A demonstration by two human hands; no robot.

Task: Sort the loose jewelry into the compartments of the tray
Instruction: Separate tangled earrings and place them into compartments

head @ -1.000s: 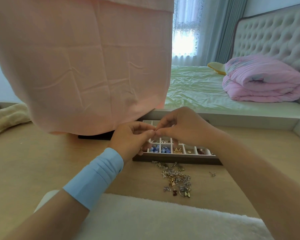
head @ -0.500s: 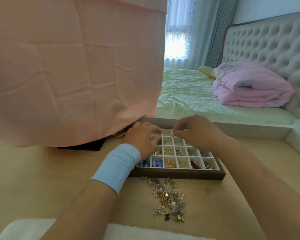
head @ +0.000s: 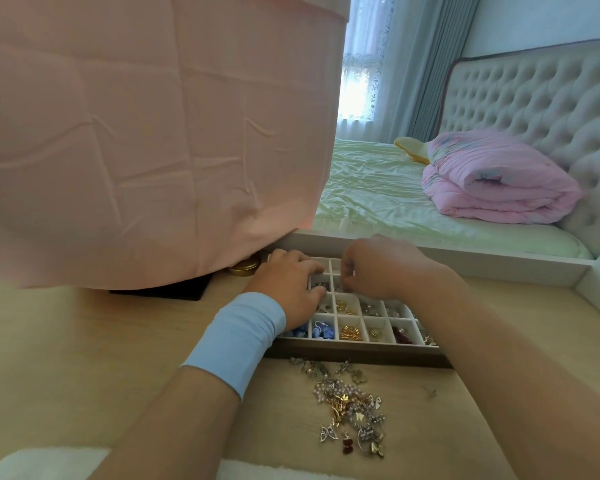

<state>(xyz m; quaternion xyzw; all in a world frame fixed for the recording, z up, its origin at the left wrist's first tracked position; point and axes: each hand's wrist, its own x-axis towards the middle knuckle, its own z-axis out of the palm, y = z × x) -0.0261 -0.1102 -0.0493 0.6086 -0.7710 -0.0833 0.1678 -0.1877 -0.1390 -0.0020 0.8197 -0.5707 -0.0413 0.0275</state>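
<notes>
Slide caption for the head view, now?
Left hand and right hand over far compartments of the tray; loose jewelry heaped in front.

— We have soft daylight from the window [head: 355, 88], blown out white; the bed [head: 378, 188] below it is brightest.
— Agreed. Far from the window our bench [head: 84, 358] is dimmer, shadows faint, the loose jewelry [head: 352, 410] sharp with small glints; lines bow toward the frame's edges.

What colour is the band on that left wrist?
Light blue; the wristband shows best in the head view.
</notes>
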